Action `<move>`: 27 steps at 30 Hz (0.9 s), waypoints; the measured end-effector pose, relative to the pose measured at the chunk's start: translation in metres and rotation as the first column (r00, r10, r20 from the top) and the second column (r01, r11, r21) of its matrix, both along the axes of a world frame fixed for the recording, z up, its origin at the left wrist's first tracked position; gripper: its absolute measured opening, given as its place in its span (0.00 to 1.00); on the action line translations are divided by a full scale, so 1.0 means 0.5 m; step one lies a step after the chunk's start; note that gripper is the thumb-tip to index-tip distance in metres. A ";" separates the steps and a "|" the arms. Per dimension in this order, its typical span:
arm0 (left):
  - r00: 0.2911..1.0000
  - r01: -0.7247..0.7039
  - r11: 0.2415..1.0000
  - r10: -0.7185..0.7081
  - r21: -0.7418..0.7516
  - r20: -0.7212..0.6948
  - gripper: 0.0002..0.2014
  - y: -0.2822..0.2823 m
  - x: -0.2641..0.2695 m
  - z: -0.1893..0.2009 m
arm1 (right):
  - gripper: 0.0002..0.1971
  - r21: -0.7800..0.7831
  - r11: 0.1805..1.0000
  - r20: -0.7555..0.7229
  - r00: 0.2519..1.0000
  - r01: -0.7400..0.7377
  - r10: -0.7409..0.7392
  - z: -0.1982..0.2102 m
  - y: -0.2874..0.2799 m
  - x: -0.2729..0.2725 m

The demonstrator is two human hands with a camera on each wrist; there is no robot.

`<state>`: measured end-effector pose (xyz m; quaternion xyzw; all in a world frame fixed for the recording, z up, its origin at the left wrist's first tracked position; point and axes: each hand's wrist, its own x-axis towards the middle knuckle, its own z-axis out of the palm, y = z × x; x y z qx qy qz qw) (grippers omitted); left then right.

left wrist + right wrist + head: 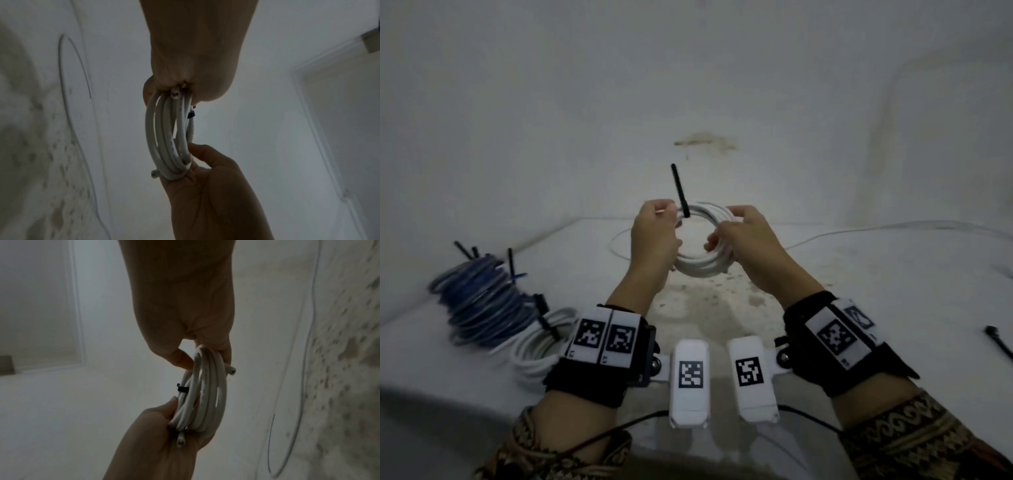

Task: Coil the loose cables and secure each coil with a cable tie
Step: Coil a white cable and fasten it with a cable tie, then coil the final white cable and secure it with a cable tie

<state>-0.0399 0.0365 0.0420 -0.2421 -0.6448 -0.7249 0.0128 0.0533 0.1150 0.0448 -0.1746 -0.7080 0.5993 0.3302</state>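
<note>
left hand (654,236) fingers curled around white cable coil (700,263), right hand (746,240) gripping its opposite side, black cable tie (680,190) sticking up from coil, above white table (859,274)

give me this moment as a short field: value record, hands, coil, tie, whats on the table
left hand: grips the white coil's left side
right hand: grips its right side
white coil: held above the table
black tie: on the coil, tail sticking up
blue coils: stacked at left, tied
second white coil: beside them, tied
loose white cable: at right
spare tie: right edge
</note>
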 end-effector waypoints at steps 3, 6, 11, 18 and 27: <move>0.983 -0.162 0.984 0.155 -0.077 -0.096 0.06 -0.100 -0.052 0.002 | 0.10 0.072 0.993 0.046 0.995 -0.089 0.086 0.005 -0.078 -0.071; 0.934 -0.335 0.915 0.292 -0.223 -0.206 0.07 -0.199 -0.096 -0.018 | 0.07 0.198 0.961 0.130 0.977 -0.194 0.170 0.000 -0.147 -0.132; 0.923 -0.385 0.806 0.333 -0.449 -0.194 0.12 -0.321 -0.117 -0.081 | 0.15 0.279 0.880 0.366 0.889 -0.386 0.274 -0.030 -0.235 -0.187; 0.943 -0.331 0.707 0.268 -0.625 -0.196 0.08 -0.358 -0.109 -0.141 | 0.15 0.426 0.738 0.643 0.749 -0.523 0.160 -0.062 -0.270 -0.188; 0.923 -0.386 0.279 0.124 -0.879 -0.365 0.26 -0.343 -0.140 -0.099 | 0.34 0.300 0.804 0.635 0.736 -0.513 0.233 -0.071 -0.207 -0.159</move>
